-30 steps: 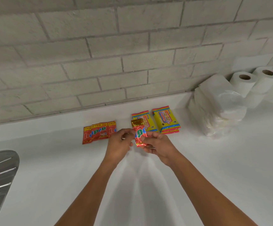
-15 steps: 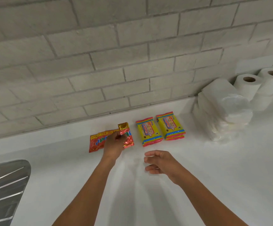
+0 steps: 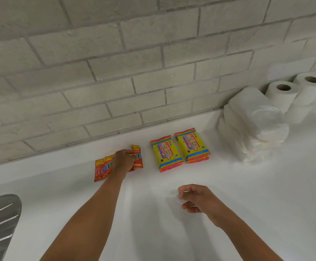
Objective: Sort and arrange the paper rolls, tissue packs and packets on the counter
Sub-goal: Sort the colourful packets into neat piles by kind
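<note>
Left hand (image 3: pixel 123 160): I see it pressed on the red packets (image 3: pixel 137 157).
Right hand (image 3: pixel 197 198): loosely curled, empty, above the counter (image 3: pixel 247 194).

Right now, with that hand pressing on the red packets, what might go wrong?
The left hand rests on the overlapping row of red packets, laying one at its right end; drawing away carelessly could drag the row out of line. That end packet lies near the yellow tissue packs, so a nudge might mix the groups. The wrapped white bundle looks stacked and leaning beside the paper rolls; a bump from the empty right hand might topple it.
</note>
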Demonstrator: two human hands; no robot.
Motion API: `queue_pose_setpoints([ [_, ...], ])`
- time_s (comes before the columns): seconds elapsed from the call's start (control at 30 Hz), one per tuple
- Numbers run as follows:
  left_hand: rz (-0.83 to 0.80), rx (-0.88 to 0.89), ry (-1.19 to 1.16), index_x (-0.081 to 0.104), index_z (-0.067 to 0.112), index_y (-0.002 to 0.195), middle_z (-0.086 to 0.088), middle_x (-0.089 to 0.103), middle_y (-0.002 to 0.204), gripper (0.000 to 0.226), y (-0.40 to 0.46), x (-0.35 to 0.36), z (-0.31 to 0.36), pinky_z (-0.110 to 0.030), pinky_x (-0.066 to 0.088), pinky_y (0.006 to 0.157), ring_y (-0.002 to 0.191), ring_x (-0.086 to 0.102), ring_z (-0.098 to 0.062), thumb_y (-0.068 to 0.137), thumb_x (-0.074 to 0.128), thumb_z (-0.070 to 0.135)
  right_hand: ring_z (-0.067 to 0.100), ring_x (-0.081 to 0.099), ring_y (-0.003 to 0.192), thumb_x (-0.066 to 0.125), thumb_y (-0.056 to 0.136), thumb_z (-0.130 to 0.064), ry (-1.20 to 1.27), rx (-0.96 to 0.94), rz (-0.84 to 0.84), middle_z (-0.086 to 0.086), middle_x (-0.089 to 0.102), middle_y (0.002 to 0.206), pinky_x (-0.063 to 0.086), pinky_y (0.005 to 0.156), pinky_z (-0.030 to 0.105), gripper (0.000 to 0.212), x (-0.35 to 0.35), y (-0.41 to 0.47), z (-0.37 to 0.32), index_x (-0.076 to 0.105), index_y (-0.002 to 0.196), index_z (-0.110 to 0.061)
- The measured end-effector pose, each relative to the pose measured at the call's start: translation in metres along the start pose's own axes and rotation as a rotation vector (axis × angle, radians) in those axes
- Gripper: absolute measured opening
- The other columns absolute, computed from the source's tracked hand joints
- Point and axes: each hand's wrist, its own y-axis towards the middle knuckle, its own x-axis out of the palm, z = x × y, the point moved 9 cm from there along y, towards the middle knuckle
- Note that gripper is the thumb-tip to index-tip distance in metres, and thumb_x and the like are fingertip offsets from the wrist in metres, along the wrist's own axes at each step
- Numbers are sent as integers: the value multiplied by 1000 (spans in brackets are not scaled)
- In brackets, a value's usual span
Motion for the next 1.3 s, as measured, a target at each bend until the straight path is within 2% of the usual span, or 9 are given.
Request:
queue_pose_setpoints([
  [0.2, 66, 43, 153, 68, 16, 113, -8, 70, 109, 40, 12, 3, -6, -39, 62, 62, 76, 71, -23, 78, 84, 26, 18, 72, 74, 71, 89, -21, -29, 12, 30, 8, 73, 100, 58, 69, 26, 16, -3, 5, 0, 72, 105, -19],
  [0.37, 99, 126, 291, 69, 16, 110, -6, 69, 117, 39, 9, 3, 0, -33, 55, 71, 97, 67, -25, 78, 83, 34, 16, 71, 73, 71, 90, -23, -66, -2, 7, 4, 72, 95, 58, 74, 29, 18, 10, 9, -7, 70, 107, -21],
  [0.63, 97, 210, 377, 74, 15, 106, -6, 71, 115, 34, 14, 8, 1, -32, 49, 73, 100, 66, -26, 79, 81, 36, 15, 70, 74, 70, 89, -26, -108, -46, -36, 4, 71, 93, 56, 72, 27, 19, 32, 15, -28, 68, 108, -23],
  [0.77, 127, 264, 318, 75, 14, 103, -3, 74, 109, 22, 7, 3, 4, -21, 40, 55, 84, 61, -13, 89, 69, 30, 21, 72, 81, 67, 92, -27, -177, -98, -2, 3, 70, 94, 57, 75, 29, 17, 40, 19, -41, 69, 108, -23],
  [0.87, 171, 350, 302, 73, 20, 97, 2, 74, 97, 17, -7, -10, 5, -21, 39, 53, 78, 62, -11, 93, 60, 30, 25, 72, 86, 64, 93, -23, -234, -176, 32, 0, 68, 92, 56, 73, 28, 16, 48, 26, -56, 70, 107, -20],
  [0.97, 251, 401, 344, 70, 27, 95, 6, 69, 101, 15, -21, -30, -13, -29, 48, 69, 97, 63, -18, 93, 57, 33, 19, 67, 87, 61, 94, -17, -382, -300, 59, -3, 67, 94, 53, 74, 23, 16, 70, 41, -71, 71, 107, -16],
  [1.13, 301, 439, 510, 63, 21, 125, -3, 60, 131, 35, -38, -56, -63, -41, 52, 88, 121, 54, -31, 94, 59, 36, 21, 62, 105, 56, 97, -22, -812, -496, 74, 7, 63, 116, 49, 92, 28, 28, 126, 73, -89, 64, 122, -13],
  [1.2, 201, 376, 586, 48, 19, 143, -7, 47, 149, 53, -33, -54, -82, -44, 46, 103, 137, 43, -32, 97, 52, 46, 24, 57, 115, 52, 98, -27, -994, -505, 53, 8, 56, 127, 47, 95, 32, 37, 143, 87, -91, 54, 133, -15],
  [1.3, 28, 282, 713, 15, 19, 158, -3, 15, 166, 74, -27, -51, -109, -42, 19, 123, 153, 14, -26, 99, 33, 60, 28, 39, 136, 47, 100, -32, -1174, -485, 40, 10, 40, 148, 40, 108, 41, 52, 165, 109, -87, 37, 146, -11],
])
